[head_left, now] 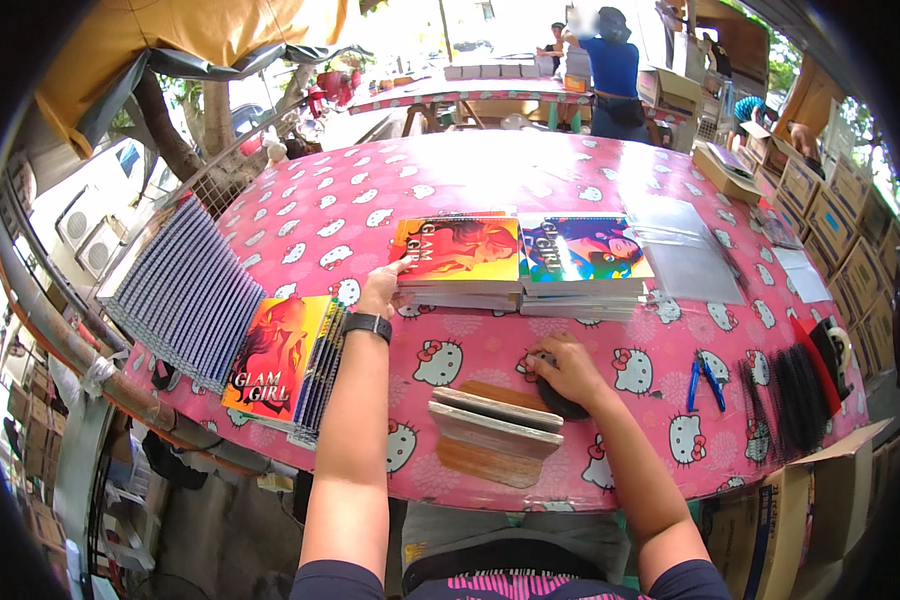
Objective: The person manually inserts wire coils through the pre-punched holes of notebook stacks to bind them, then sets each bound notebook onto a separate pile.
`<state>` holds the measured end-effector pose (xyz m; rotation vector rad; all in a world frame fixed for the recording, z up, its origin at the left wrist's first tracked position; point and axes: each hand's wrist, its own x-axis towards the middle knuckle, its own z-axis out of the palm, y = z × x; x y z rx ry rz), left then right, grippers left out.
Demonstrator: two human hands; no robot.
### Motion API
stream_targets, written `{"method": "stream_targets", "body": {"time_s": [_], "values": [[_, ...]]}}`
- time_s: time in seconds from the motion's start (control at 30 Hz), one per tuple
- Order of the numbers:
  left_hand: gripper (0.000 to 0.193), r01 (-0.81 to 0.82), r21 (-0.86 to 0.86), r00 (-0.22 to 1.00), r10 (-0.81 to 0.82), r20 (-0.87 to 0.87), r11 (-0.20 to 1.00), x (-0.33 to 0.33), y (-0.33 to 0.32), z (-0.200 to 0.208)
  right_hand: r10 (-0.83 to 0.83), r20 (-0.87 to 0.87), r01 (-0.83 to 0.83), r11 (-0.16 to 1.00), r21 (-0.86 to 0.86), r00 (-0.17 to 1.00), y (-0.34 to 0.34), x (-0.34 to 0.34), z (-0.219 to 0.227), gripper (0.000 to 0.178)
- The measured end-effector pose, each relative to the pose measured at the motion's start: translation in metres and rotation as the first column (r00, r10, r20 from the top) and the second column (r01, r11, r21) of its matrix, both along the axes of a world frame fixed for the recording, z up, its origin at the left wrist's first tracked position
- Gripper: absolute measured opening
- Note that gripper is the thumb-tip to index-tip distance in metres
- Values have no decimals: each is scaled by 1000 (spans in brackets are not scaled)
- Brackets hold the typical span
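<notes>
My left hand point(380, 290) lay flat with fingers spread, its grip pinching nothing, fingertips just touching the near-left corner of the orange-covered stack of notebooks point(457, 262). That stack lay just beyond and to the right of this grip, its long axis running left to right across the table point(350, 200), so the left hand was plainly the nearer one to it. A second stack with a blue-green cover point(582, 265) sat touching it on the far side from that grip. My right hand point(568, 370) was curled down over a dark round thing point(560, 405), grip pressed onto it; I could not tell what it was. Just left of that grip stood a wooden block tool point(492, 432).
</notes>
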<state>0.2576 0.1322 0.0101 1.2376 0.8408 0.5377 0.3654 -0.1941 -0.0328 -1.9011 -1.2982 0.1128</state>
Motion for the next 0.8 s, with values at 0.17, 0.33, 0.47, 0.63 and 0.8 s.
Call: {"method": "stream_targets", "body": {"time_s": [0.17,0.33,0.47,0.63,0.8], "values": [[12,-152,64,986,147,76,986,-2,-2,-12,51,12,-51,998,-23,999,-17,3,-11,20],[15,-125,1,984,124,126,992,-42,-32,-20,65,38,-61,993,-96,997,-65,16,-6,18],[23,143,-245,949,-62,309,959,-66,-66,-10,-78,-101,49,963,-263,992,-89,41,-4,19],[23,210,-242,941,-128,315,947,-70,-66,-46,-54,-313,59,998,8,948,-47,12,-7,38],[35,-47,-56,862,69,503,997,-86,-117,-45,-62,-261,80,995,56,963,-17,0,5,79]]}}
